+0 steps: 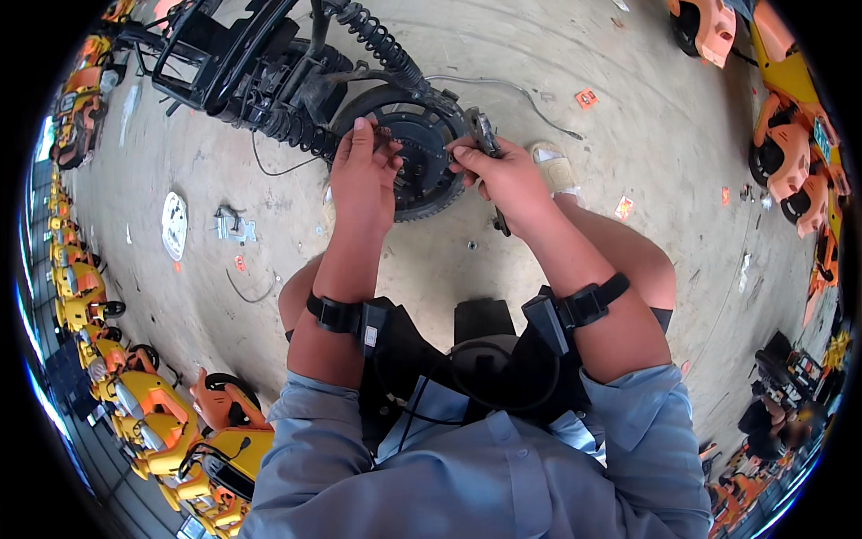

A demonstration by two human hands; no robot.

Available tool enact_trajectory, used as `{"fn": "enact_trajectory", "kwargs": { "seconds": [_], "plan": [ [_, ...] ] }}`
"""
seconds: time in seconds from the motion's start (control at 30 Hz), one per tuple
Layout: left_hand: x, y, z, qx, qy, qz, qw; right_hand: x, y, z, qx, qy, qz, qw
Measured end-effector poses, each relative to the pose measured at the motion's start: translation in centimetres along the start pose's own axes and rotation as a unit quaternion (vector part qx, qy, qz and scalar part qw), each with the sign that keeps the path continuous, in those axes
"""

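In front of me stands a stripped black scooter frame with its rear wheel toward me. My right hand is wrapped round a metal wrench, its head pointing up and the handle end showing below my fingers. The right thumb and forefinger are pinched together at the wheel's right side. My left hand is at the wheel's left side, with its fingers curled around something small and dark that I cannot make out. Between my hands shows the wheel's dark hub.
Coil-spring shock absorbers flank the wheel. A cable trails on the floor behind it. A white oval piece and a light-blue item lie left. Yellow and orange scooters line the left side; more orange ones stand right.
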State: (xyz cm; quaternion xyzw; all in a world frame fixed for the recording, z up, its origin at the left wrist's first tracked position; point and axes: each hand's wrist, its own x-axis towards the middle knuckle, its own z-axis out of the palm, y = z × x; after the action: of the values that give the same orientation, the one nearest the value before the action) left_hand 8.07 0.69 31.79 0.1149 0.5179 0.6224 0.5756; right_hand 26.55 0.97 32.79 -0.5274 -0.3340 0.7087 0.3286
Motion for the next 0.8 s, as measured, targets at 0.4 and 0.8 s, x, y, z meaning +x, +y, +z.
{"fn": "enact_trajectory", "kwargs": {
  "seconds": [0.4, 0.8],
  "plan": [
    [0.32, 0.16, -0.89, 0.033, -0.018, 0.024, 0.999, 0.15, 0.29, 0.18, 0.071, -0.004, -0.006, 0.997],
    [0.23, 0.02, -0.24, 0.09, -0.022, 0.056, 0.994, 0.73, 0.64, 0.06, 0.029, 0.002, -0.028, 0.999]
  ]
}}
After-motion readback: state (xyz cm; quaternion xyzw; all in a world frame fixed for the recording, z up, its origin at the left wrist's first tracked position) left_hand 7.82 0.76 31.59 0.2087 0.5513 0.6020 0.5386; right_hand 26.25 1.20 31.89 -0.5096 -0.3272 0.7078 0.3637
